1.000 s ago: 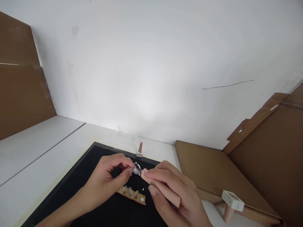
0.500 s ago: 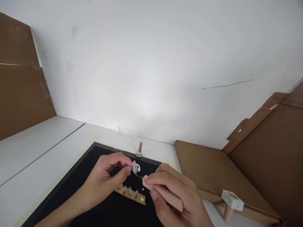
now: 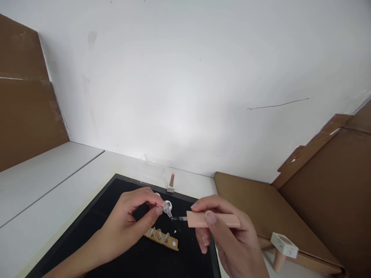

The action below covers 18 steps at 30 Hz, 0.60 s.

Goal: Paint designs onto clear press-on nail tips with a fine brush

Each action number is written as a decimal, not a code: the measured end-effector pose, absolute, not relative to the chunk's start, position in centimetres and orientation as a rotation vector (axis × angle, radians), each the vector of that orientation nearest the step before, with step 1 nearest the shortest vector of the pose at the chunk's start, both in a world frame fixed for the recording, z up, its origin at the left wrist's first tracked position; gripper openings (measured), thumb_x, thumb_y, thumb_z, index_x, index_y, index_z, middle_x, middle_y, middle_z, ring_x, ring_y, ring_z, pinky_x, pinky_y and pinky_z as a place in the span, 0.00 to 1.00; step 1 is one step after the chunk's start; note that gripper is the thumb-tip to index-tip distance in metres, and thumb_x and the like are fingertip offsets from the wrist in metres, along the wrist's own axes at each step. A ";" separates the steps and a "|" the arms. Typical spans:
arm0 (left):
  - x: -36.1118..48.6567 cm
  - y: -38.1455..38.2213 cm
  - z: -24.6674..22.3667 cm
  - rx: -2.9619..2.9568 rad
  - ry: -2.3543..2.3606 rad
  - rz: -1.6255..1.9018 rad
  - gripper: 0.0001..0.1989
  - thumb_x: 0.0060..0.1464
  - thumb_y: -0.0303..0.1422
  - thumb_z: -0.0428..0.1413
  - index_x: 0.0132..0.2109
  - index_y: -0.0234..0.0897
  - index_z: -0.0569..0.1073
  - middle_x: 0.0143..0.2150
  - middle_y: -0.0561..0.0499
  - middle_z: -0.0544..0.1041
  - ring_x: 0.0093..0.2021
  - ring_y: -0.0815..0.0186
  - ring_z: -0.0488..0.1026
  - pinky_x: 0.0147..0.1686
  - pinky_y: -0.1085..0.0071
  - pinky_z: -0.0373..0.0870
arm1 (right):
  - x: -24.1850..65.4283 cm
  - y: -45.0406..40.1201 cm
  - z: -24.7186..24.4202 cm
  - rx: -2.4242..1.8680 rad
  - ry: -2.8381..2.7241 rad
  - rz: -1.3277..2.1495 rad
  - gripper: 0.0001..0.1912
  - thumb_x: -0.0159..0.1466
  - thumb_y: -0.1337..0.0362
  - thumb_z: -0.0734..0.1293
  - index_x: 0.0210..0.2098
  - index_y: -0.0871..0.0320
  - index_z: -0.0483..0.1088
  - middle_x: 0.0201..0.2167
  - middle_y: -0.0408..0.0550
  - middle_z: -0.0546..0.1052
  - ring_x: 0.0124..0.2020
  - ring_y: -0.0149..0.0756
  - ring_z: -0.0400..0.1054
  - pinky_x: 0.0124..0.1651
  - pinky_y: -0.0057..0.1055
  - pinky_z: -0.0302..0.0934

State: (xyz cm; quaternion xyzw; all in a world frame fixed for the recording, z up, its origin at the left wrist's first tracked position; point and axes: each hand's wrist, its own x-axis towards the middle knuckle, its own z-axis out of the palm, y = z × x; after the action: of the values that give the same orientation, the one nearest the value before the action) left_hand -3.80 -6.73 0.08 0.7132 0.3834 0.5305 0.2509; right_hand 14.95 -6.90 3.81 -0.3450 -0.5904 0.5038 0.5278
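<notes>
Between the thumb and forefinger of my left hand [image 3: 130,216] is a clear false nail tip [image 3: 167,208], pinched at one end and pointing down to the right. My right hand [image 3: 234,231] grips the pink handle of a nail polish brush [image 3: 199,219], held nearly level. Its dark bristles [image 3: 175,219] are at the lower end of the nail tip; whether they touch it I cannot tell. Behind the tip lies a small round white piece [image 3: 169,203]. Below my left hand, a tan strip [image 3: 169,244] carries several upright clear nail tips [image 3: 159,234], partly hidden by that hand.
A black mat [image 3: 174,266] with a raised edge lies under both hands. At its far edge stands a small bottle with a pink cap [image 3: 172,180]. On the right are a flat cardboard box [image 3: 249,204] and a white block [image 3: 284,244] with a pink stem. A white wall [image 3: 179,96] rises behind.
My right hand has moved right and turned, bringing the brush from slanted to nearly level. The nail tip in my left hand now points downward; that hand has barely moved.
</notes>
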 end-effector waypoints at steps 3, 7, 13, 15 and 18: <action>-3.8 -6.8 0.2 1.967 1.020 1.449 0.07 0.56 0.23 0.53 0.35 0.38 0.74 0.29 0.52 0.75 0.30 0.70 0.71 0.31 0.77 0.67 | 14.4 -6.9 3.9 -0.856 -1.333 1.314 0.16 0.56 0.49 0.69 0.30 0.57 0.71 0.13 0.34 0.59 0.14 0.23 0.52 0.14 0.19 0.52; -3.7 -6.8 0.3 1.974 0.982 1.461 0.06 0.56 0.23 0.53 0.35 0.37 0.74 0.29 0.52 0.75 0.30 0.70 0.72 0.31 0.77 0.67 | 14.0 -6.8 4.0 -0.902 -1.344 1.334 0.18 0.56 0.49 0.68 0.26 0.59 0.70 0.12 0.35 0.59 0.14 0.22 0.52 0.14 0.17 0.51; -3.6 -6.7 0.2 1.979 0.961 1.456 0.06 0.56 0.23 0.53 0.35 0.37 0.73 0.30 0.51 0.76 0.31 0.68 0.73 0.31 0.75 0.68 | 13.6 -6.7 4.0 -0.949 -1.348 1.276 0.18 0.55 0.49 0.69 0.25 0.60 0.70 0.11 0.35 0.61 0.12 0.21 0.52 0.14 0.17 0.49; -3.6 -6.7 0.2 1.983 0.937 1.465 0.06 0.56 0.23 0.54 0.35 0.37 0.73 0.30 0.51 0.75 0.30 0.68 0.73 0.31 0.75 0.68 | 13.6 -6.8 4.1 -0.958 -1.349 1.256 0.17 0.55 0.50 0.69 0.24 0.60 0.71 0.11 0.35 0.61 0.12 0.21 0.53 0.14 0.17 0.49; -3.5 -6.6 0.2 1.996 0.899 1.494 0.07 0.55 0.22 0.54 0.36 0.37 0.73 0.30 0.52 0.75 0.30 0.69 0.72 0.30 0.76 0.68 | 13.6 -7.1 4.2 -0.999 -1.365 1.187 0.15 0.56 0.52 0.68 0.24 0.59 0.71 0.12 0.36 0.62 0.13 0.22 0.54 0.15 0.18 0.51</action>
State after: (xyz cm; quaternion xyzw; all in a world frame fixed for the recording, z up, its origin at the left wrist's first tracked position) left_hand -3.54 -6.62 0.17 0.7305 0.3289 0.5469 0.2431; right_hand 13.65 -7.09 4.21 -0.4152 -0.5674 0.4933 0.5122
